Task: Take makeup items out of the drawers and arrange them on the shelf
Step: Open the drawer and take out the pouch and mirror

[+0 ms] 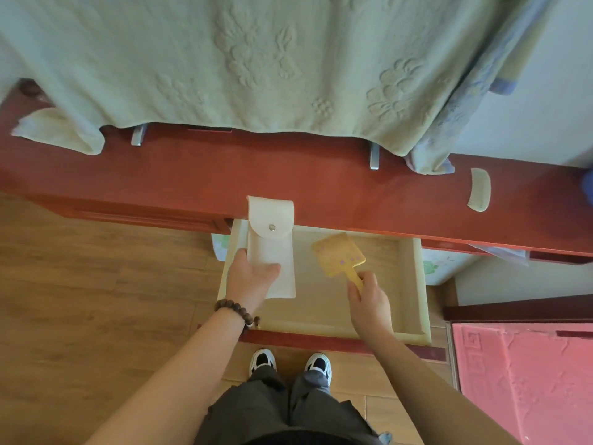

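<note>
Over an open pale wooden drawer, the left hand holds a white snap-flap fabric pouch; the right hand grips a yellow paddle-shaped hand mirror.

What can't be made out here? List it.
- Head view: contents of the white snap pouch, flap closed.
- Yellow hand mirror: its handle end is wrapped by the right hand.
- Dresser back and wall: covered by the green towel.
- Blue object: cut off by right edge.

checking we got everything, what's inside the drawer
The drawer shows only a bare floor. Over it the left hand holds a white pouch; the right hand holds a yellow brush. Its back is hidden.
</note>
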Demonstrator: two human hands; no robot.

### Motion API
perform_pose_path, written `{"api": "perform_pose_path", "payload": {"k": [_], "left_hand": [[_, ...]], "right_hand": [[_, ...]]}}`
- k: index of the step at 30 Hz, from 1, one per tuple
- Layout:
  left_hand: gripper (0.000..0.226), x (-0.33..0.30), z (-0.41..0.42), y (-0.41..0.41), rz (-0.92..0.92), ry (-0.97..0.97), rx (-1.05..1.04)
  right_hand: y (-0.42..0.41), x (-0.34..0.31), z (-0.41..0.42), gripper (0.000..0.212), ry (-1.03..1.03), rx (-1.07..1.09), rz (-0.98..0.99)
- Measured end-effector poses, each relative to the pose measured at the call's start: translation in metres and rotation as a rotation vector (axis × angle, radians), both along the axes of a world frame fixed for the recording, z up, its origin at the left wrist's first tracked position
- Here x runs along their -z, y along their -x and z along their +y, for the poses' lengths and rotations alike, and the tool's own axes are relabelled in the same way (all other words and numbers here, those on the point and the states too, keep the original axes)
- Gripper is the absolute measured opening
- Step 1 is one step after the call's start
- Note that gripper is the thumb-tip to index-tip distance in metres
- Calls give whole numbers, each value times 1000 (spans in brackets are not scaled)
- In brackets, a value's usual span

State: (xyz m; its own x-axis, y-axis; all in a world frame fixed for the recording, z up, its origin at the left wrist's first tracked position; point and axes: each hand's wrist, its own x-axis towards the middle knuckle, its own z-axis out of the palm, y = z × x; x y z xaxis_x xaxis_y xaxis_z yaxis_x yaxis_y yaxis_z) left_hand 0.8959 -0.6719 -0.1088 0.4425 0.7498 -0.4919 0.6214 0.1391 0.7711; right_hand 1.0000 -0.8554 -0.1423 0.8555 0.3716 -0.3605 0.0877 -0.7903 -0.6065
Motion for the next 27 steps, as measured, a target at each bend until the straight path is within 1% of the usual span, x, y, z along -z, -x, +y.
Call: {"api": "perform_pose_path", "payload": {"k": [4,7,9,11,15,20,22,24,27], "left_hand": [[35,-6,22,-27,-30,-25,-12],[34,-11,36,-53,-23,-58,-2],[35,-14,44,-71,-29,-79,29],[35,-14,52,-88,-21,-91,57],[40,-7,64,-122,70,-85,124],[44,1,75,-146,157,-94,197],[41,3,77,-149,172,-132,209],[42,5,75,-150,183,-211,219],[55,7,68,-149,235,-365,247]], "right_hand": [[-1,-36,-10,13,-152,-18,-135],[-19,-54,8,10,-233,-4,-233],[-38,-59,28,12,-245,24,-286],[-60,-58,49,17,-229,56,-301],[-98,-42,82,20,-127,89,-231],[-119,-24,103,20,-71,76,-172],[-125,-19,109,20,-43,75,-165],[-131,-15,110,20,3,66,-169],[-135,-9,109,21,95,36,-231]]}}
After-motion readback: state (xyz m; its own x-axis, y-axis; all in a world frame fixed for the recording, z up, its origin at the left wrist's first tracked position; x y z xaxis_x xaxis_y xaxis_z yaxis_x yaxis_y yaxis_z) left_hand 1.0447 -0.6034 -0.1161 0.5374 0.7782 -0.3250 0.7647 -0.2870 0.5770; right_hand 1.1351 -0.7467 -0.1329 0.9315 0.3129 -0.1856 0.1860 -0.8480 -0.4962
